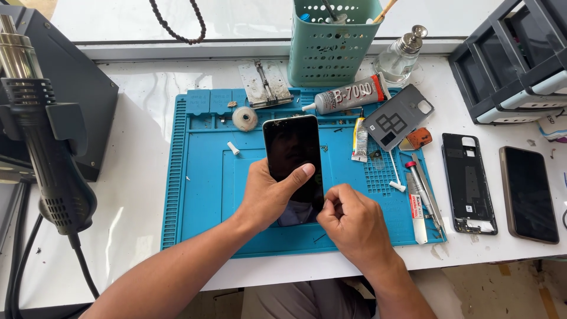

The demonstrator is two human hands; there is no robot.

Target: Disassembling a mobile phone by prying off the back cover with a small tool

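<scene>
Phone-repair workbench: blue repair mat (201, 177), hot-air gun (50, 153)

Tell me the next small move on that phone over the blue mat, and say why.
Probably keep the left hand steady and work the right hand further along the lower right edge of the phone. The left thumb lies across the dark screen, and the right fingertips pinch at that edge; whether they hold a tool is hidden.

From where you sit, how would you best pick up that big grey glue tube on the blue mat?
Take the glue tube across its wide grey body, coming from straight above. It lies flat and slanted, nozzle toward the left, with the green basket close behind it.
</scene>
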